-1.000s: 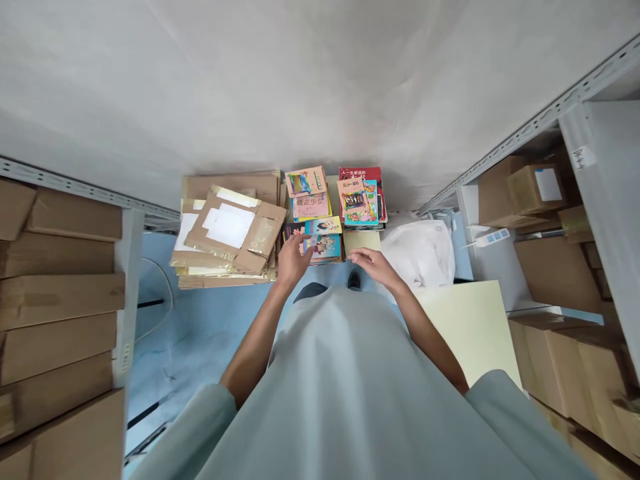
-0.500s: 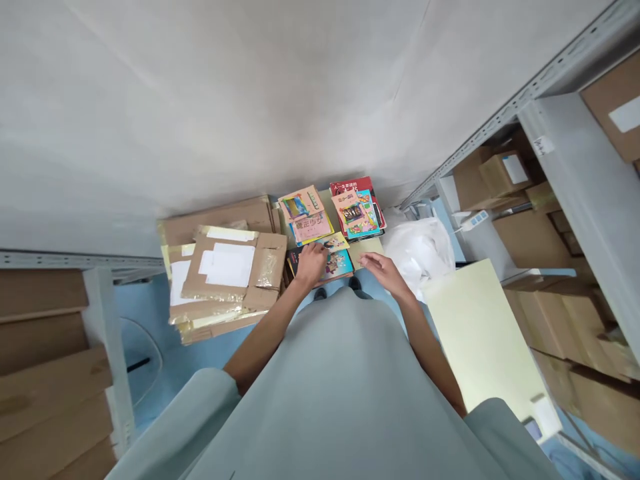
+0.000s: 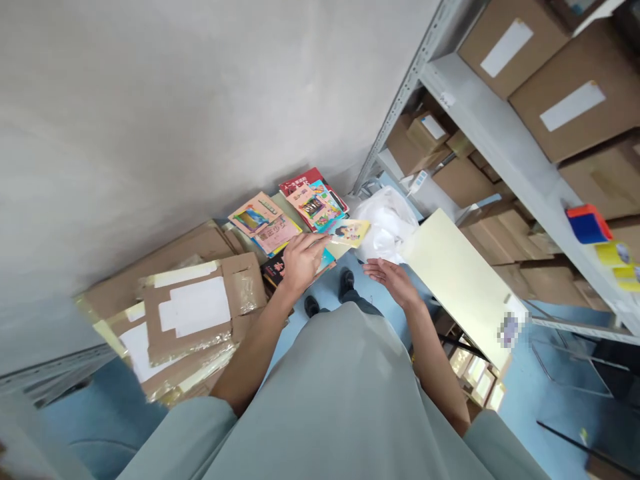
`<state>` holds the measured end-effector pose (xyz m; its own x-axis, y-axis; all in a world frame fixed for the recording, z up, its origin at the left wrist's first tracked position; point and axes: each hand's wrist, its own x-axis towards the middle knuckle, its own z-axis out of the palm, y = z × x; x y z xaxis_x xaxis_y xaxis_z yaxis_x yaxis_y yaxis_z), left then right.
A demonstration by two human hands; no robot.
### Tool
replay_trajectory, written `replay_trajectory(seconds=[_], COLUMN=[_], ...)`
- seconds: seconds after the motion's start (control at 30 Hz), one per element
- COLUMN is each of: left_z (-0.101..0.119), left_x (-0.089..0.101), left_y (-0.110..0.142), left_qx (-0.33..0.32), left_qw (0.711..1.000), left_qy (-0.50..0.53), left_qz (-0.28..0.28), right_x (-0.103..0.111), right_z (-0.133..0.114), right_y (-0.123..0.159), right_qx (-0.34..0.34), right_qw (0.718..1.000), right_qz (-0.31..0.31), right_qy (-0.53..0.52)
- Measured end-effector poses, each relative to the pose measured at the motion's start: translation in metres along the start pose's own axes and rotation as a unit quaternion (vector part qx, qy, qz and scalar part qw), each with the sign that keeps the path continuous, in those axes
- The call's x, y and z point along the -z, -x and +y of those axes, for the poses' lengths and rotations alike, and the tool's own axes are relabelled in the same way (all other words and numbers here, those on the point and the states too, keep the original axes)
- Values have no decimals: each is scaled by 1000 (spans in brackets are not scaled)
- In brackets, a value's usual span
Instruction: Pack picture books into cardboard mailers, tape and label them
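Note:
My left hand (image 3: 304, 261) is closed on the edge of a thin yellow and blue picture book (image 3: 351, 233), lifted over the book piles. Beneath that hand lies a stack with a dark and blue cover (image 3: 273, 268), partly hidden. Farther off, a pile topped by pink and orange books (image 3: 257, 213) sits beside another pile with a red book (image 3: 301, 181) and a pink book (image 3: 313, 205). My right hand (image 3: 390, 280) hovers to the right with fingers stretched out, holding nothing, in front of a white plastic bag (image 3: 384, 223).
Flattened cardboard boxes (image 3: 195, 307) with tape and white labels lie at the left. A pale yellow tabletop (image 3: 457, 280) extends at the right. Behind it, grey shelving (image 3: 493, 130) holds brown cartons (image 3: 567, 100) and tape rolls (image 3: 617, 253). A wall rises in front.
My left hand has lifted the yellow and blue book from the near stack and carried it rightward. My view has turned right, bringing more of the shelving and the tabletop into sight.

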<state>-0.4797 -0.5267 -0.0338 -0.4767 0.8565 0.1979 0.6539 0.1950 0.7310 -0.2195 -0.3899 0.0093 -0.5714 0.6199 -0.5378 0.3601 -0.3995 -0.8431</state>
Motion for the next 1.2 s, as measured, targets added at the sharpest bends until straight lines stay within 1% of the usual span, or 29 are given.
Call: replay_trajectory(seconds=[0.1,0.2,0.3,0.37,0.43,0.47,0.53,0.6,0.67,0.7,0.73,0.8,0.83,0.93,1.03,1.1,1.2], left_z=[27,50,70,86,105,116,140,165,190,202,214,237,249,283,313,329,347], left_x=[-24,-51,-75,-91,-109,-119,-143,-171,-202,-219,-235,-266,-281,-319,-348,-363,-378], left_y=[-2,-3,-5,-9,-14,-18,-27,-36,-44,-48,-51,-57,-60,-69,-80,-87,-97], left_qx=[-74,-175,-270,-305,-310,-301,-260,-197,-116,-70,-24,56,85,128,155,170,187], left_qw=[995,979,956,945,944,947,957,969,972,966,955,923,908,877,852,844,845], left_qy=[58,105,116,115,114,115,124,144,188,219,252,309,327,357,380,389,388], left_qz=[-19,4,28,16,-5,-12,-22,-36,-81,-116,-156,-224,-248,-295,-326,-327,-318], right_x=[24,50,74,90,109,119,143,170,200,215,231,263,278,322,361,383,409], right_z=[-1,2,12,21,30,35,43,51,57,59,61,62,61,59,58,59,60], right_y=[21,42,60,71,81,86,94,101,104,105,106,105,105,103,102,101,100], right_qx=[-20,-22,-4,9,28,41,71,96,110,114,117,123,125,128,127,130,141], right_qw=[998,993,986,981,977,975,969,960,949,944,940,934,932,928,929,930,937], right_qz=[51,98,128,146,166,175,197,225,254,266,275,286,290,299,302,297,275], right_qy=[-28,-64,-104,-123,-133,-132,-129,-134,-151,-160,-167,-175,-177,-180,-175,-171,-165])
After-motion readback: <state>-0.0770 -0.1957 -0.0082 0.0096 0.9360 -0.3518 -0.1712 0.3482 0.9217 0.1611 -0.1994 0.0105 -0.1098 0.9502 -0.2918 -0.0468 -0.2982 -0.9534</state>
